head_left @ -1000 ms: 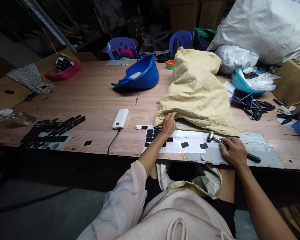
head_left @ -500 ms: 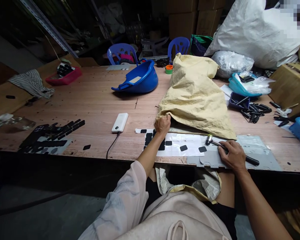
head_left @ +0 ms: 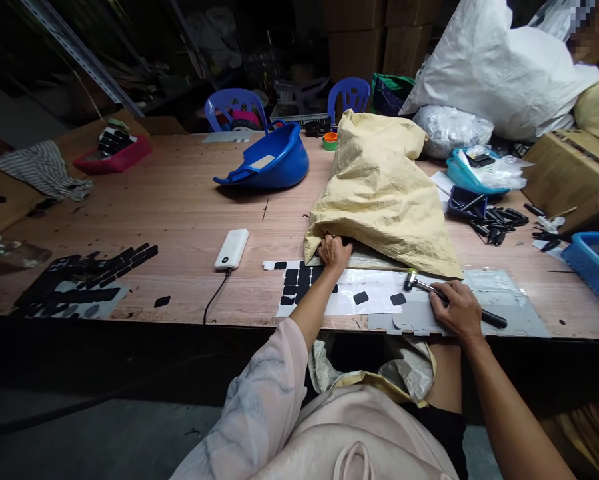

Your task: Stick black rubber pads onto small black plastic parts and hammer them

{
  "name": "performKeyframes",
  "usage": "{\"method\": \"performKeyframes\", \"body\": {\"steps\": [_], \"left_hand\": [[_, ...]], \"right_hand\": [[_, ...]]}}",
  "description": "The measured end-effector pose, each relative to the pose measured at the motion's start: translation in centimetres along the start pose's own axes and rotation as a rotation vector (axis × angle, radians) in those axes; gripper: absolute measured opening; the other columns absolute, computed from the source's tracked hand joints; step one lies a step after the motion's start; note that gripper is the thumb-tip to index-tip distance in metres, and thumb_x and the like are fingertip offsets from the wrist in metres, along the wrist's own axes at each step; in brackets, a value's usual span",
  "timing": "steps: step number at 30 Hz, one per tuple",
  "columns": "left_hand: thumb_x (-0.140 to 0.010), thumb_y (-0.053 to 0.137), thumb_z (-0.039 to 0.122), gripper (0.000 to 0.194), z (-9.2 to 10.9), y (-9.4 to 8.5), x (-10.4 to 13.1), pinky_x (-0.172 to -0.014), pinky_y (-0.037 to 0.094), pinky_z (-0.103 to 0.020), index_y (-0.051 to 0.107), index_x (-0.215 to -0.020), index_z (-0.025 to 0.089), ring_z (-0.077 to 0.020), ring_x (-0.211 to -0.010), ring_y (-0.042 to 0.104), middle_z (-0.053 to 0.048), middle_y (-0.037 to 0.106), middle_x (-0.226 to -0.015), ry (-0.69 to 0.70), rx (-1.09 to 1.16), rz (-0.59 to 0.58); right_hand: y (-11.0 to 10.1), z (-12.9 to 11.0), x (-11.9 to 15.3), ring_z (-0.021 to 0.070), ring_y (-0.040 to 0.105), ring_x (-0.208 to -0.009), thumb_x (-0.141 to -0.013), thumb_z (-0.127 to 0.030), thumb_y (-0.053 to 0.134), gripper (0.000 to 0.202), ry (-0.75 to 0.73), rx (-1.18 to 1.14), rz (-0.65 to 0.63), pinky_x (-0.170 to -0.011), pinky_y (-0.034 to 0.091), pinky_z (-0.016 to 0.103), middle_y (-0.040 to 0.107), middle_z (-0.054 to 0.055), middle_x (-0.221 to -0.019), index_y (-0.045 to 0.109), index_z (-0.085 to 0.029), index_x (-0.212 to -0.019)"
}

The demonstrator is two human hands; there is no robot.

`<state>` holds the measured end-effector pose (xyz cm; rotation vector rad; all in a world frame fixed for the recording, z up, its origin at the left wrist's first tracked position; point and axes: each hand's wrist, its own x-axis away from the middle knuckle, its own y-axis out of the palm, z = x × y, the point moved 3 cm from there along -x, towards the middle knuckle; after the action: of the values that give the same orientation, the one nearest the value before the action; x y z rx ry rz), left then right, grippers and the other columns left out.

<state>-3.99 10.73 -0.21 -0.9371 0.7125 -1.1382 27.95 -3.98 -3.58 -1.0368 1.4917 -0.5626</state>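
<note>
Wood-grain tabletop [head_left: 179,200], dim storeroom behind. Nearest edge, right: hammer [head_left: 493,321] lying across a grey mat [head_left: 516,319], head pointing left; right hand [head_left: 456,310] closed around its handle. Left of the mat, partly overlapping it, a white sheet [head_left: 346,303] bearing black rounded pieces [head_left: 360,298], most of them grouped at its left end. Just beyond, yellow sack [head_left: 379,180] lying with its opening toward the wearer. Left hand [head_left: 335,253] at that opening, fingertips hidden in the dark gap; cannot tell whether it grips anything. Further left, white power bank [head_left: 232,249] with black cable. Farther out, tilted blue basin [head_left: 279,167], then orange and green rings [head_left: 330,141]. Beyond the far edge, two blue chairs [head_left: 234,107] and stacked cartons [head_left: 356,57].
</note>
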Motion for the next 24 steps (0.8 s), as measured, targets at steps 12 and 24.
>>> {"method": "performKeyframes", "body": {"steps": [12,24], "left_hand": [[-0.090,0.076,0.034,0.018,-4.2,-1.1,8.9,-0.098,0.048,-0.038,0.083,-0.105,0.025,-0.0253,-0.109,0.065,-0.006,0.078,-0.109,0.338,0.120,-0.196],[-0.083,0.083,0.029,0.018,-2.7,1.9,11.5,-0.099,0.046,-0.040,0.081,-0.101,0.026,-0.0253,-0.105,0.060,-0.004,0.073,-0.100,0.527,0.272,-0.317]], "right_hand": [[0.1,0.0,0.2,0.0251,0.061,-0.092,-0.093,-0.035,0.059,0.023,0.007,-0.018,-0.001,-0.085,0.047,0.038,0.070,0.007,-0.096,0.074,-0.024,-0.107],[-1.7,-2.6,1.0,0.0239,0.064,-0.093,-0.102,-0.036,0.052,0.024,0.085,-0.131,-0.022,-0.081,0.051,0.037,0.071,0.008,-0.099,0.073,-0.025,-0.107]]}}
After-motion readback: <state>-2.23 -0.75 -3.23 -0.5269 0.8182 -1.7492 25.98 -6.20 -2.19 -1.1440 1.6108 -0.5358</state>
